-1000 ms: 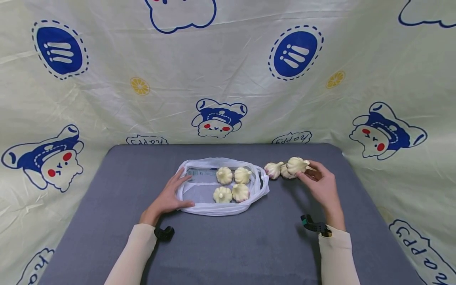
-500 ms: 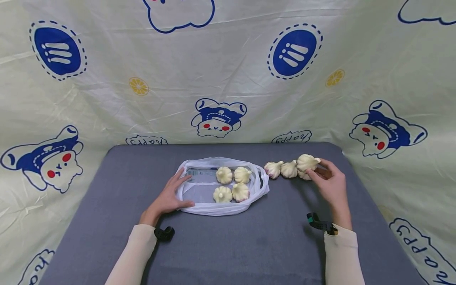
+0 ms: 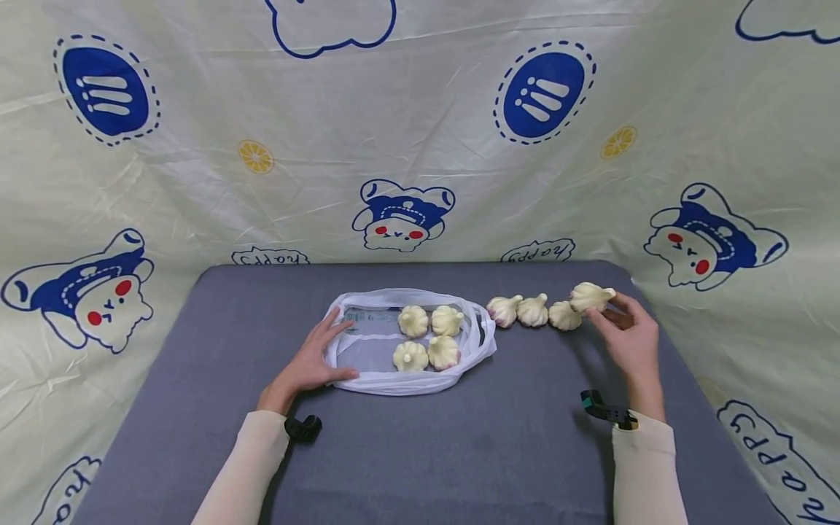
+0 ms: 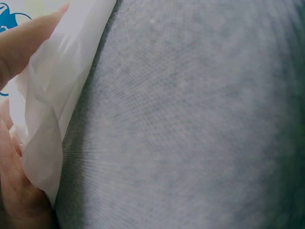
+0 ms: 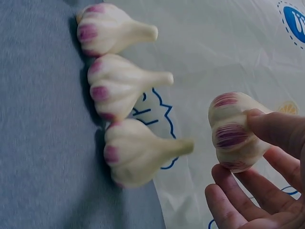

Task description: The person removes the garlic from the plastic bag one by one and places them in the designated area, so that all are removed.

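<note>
My right hand (image 3: 630, 335) pinches a garlic bulb (image 3: 591, 297) between thumb and fingers, raised at the right end of a row. In the right wrist view the held garlic bulb (image 5: 235, 133) shows purple streaks and hangs apart from the others. Three more bulbs, including the leftmost garlic bulb (image 3: 504, 311), the middle one and the right garlic bulb (image 3: 564, 316), lie on the table. My left hand (image 3: 313, 359) holds the left rim of a white plastic bag (image 3: 410, 384), spread wide. Several bulbs, such as this garlic bulb (image 3: 410, 357), sit inside its mouth.
A grey cloth covers the table (image 3: 420, 459). Behind it and along the sides hangs a pale printed curtain (image 3: 420, 109). The bag's gathered handle end (image 3: 484, 346) lies close to the leftmost bulb of the row.
My right hand has moved right along the row with its garlic bulb, uncovering the middle and then the right bulb on the table. The left hand and bag have stayed put.
</note>
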### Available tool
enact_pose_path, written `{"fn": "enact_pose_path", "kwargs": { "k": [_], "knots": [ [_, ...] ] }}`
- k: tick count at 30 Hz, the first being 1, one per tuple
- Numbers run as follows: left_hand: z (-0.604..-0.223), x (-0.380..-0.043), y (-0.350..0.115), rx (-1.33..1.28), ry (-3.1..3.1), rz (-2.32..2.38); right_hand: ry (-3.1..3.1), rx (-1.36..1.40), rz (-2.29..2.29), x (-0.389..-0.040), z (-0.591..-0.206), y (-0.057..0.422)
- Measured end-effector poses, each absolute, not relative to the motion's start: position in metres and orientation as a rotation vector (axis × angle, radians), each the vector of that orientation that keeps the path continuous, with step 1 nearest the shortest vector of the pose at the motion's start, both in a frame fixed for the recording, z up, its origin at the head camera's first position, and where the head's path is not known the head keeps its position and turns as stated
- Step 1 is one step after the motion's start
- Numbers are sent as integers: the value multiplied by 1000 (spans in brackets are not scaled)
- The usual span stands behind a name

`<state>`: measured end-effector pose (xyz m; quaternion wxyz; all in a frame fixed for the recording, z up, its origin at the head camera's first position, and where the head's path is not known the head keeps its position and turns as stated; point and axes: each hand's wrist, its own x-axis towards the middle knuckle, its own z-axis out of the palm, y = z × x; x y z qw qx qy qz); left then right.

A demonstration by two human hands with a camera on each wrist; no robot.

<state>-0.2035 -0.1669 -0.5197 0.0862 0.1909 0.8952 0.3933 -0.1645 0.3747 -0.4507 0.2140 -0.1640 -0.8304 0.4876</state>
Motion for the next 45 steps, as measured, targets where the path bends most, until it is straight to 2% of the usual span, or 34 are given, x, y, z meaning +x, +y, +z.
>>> {"fn": "enact_pose_path", "kwargs": {
  "k": [22, 45],
  "knots": [
    [-519, -204, -167, 579, 2667, 1197, -2359, -727, 1293, -172, -467, 410],
    [-520, -204, -168, 551, 2658, 1176, -2545, -722, 1216, -184, -495, 421]
  ]
}}
